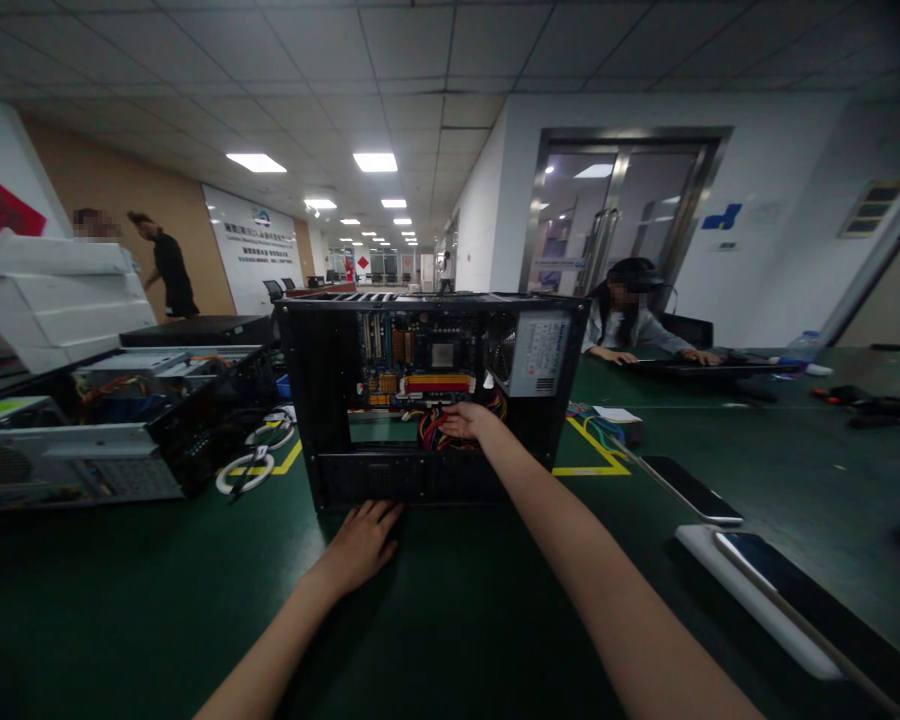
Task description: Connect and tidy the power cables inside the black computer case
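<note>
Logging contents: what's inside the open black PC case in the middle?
In the black case: motherboard with red and yellow slots, power supply at upper right, cables at the right hand. Hand and forearm hide part of the cables and whatever lies behind.

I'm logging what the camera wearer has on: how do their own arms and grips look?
The left forearm and right forearm are bare and tapering, with no sleeves in view. The left grip and right grip are ungloved. No watch, bracelet, cable or marking shows; rings can't be ruled out.
</note>
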`<state>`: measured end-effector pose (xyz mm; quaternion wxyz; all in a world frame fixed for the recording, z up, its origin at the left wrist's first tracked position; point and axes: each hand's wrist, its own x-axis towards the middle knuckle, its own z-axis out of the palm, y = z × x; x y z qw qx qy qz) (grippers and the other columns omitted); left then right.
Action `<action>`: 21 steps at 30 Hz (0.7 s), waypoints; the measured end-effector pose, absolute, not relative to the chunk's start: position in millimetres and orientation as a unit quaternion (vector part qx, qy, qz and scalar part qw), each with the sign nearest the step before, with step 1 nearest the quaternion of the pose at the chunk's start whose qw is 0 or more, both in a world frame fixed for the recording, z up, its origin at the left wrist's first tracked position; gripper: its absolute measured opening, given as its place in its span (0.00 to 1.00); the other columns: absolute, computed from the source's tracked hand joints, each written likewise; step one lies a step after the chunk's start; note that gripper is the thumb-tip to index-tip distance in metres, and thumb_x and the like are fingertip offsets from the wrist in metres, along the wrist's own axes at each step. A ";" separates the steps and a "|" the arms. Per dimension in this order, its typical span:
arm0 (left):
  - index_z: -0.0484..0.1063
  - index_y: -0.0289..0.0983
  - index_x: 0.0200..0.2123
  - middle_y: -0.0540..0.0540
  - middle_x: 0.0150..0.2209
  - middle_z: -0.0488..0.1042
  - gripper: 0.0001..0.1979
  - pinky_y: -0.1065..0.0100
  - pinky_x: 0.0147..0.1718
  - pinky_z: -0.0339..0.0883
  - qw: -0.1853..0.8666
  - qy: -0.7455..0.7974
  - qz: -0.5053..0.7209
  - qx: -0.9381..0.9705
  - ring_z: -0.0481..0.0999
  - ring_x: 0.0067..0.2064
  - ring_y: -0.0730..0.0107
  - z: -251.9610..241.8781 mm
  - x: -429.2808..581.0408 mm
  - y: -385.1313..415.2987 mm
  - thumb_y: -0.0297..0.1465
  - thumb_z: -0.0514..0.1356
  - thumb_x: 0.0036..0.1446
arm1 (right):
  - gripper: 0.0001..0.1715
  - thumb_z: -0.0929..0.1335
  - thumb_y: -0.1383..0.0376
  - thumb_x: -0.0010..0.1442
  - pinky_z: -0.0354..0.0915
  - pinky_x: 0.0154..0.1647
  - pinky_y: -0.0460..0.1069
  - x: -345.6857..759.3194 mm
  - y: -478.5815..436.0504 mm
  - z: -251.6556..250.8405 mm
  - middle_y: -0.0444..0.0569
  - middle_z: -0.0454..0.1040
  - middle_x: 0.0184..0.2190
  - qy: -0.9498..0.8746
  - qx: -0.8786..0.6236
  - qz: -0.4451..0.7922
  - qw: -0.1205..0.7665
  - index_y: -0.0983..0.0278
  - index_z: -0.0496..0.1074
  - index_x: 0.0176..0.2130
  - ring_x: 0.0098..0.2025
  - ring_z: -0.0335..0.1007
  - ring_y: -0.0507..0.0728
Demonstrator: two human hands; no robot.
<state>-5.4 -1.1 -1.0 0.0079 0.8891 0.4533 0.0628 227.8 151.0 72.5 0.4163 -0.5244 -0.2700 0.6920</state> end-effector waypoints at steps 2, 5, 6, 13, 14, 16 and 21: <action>0.51 0.42 0.55 0.45 0.53 0.59 0.25 0.58 0.50 0.52 0.008 0.453 0.061 0.889 0.56 0.53 0.60 -1.9 -5.2 -0.5 0.33 0.49 0.53 | 0.03 0.59 0.73 0.56 0.67 0.28 0.46 227.6 149.8 73.0 0.48 0.66 0.25 -0.280 -0.522 0.691 0.414 0.68 0.60 0.31 0.28 0.69 0.51; 0.52 0.41 0.55 0.44 0.53 0.59 0.25 0.58 0.50 0.51 0.008 0.454 0.062 0.889 0.56 0.53 0.60 -2.0 -4.7 -0.4 0.33 0.49 0.53 | 0.04 0.58 0.71 0.56 0.67 0.28 0.47 227.9 149.1 72.8 0.48 0.67 0.27 -0.291 -0.518 0.692 0.410 0.66 0.60 0.32 0.28 0.69 0.51; 0.52 0.41 0.55 0.44 0.53 0.59 0.25 0.58 0.50 0.51 0.008 0.454 0.062 0.889 0.56 0.53 0.60 -1.9 -4.6 -0.4 0.33 0.49 0.52 | 0.04 0.58 0.71 0.56 0.66 0.29 0.47 228.2 149.3 72.4 0.48 0.67 0.27 -0.292 -0.520 0.692 0.408 0.66 0.60 0.32 0.29 0.69 0.51; 0.52 0.42 0.55 0.45 0.53 0.59 0.25 0.58 0.50 0.52 0.010 0.454 0.066 0.888 0.57 0.53 0.61 -2.3 -4.6 0.2 0.32 0.50 0.52 | 0.03 0.58 0.70 0.56 0.64 0.30 0.47 229.7 151.0 71.0 0.47 0.68 0.27 -0.293 -0.532 0.690 0.394 0.65 0.60 0.31 0.28 0.68 0.51; 0.52 0.42 0.55 0.45 0.53 0.59 0.25 0.58 0.50 0.52 0.009 0.453 0.066 0.889 0.57 0.53 0.61 -2.2 -4.6 0.2 0.32 0.50 0.52 | 0.03 0.59 0.69 0.56 0.64 0.29 0.47 229.5 150.0 71.6 0.47 0.68 0.26 -0.298 -0.532 0.689 0.391 0.65 0.60 0.31 0.28 0.68 0.51; 0.52 0.41 0.55 0.44 0.53 0.59 0.25 0.59 0.50 0.51 0.007 0.453 0.065 0.889 0.57 0.53 0.61 -1.5 -4.5 -0.1 0.32 0.50 0.52 | 0.02 0.60 0.69 0.55 0.64 0.27 0.46 228.7 146.9 73.3 0.46 0.68 0.25 -0.317 -0.536 0.685 0.379 0.65 0.61 0.31 0.26 0.68 0.51; 0.51 0.42 0.55 0.45 0.53 0.59 0.25 0.58 0.50 0.51 0.007 0.454 0.065 0.889 0.57 0.53 0.61 1.0 -4.7 -1.7 0.32 0.49 0.53 | 0.02 0.62 0.69 0.53 0.64 0.26 0.44 226.8 140.7 73.9 0.44 0.67 0.25 -0.373 -0.554 0.656 0.351 0.64 0.61 0.31 0.25 0.68 0.49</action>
